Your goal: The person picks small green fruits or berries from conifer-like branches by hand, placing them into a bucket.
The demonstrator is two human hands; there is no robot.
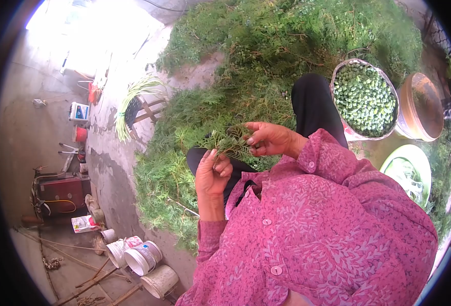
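A small green leafy sprig (230,145) is held between my two hands, above my lap. My left hand (212,174) pinches its lower left part between thumb and fingertips. On the other side, my right hand (271,138) has closed its fingers on the sprig's right part. Beneath and beyond the hands lies a wide heap of cut green branches (256,66). Some of the sprig's outline merges with the foliage behind it.
To the right stand a tub of small green pieces (366,99), an empty-looking round container (423,107) and a green basin (406,171). A stool with long green stems (133,107) is at left. White buckets (142,257) lie at lower left.
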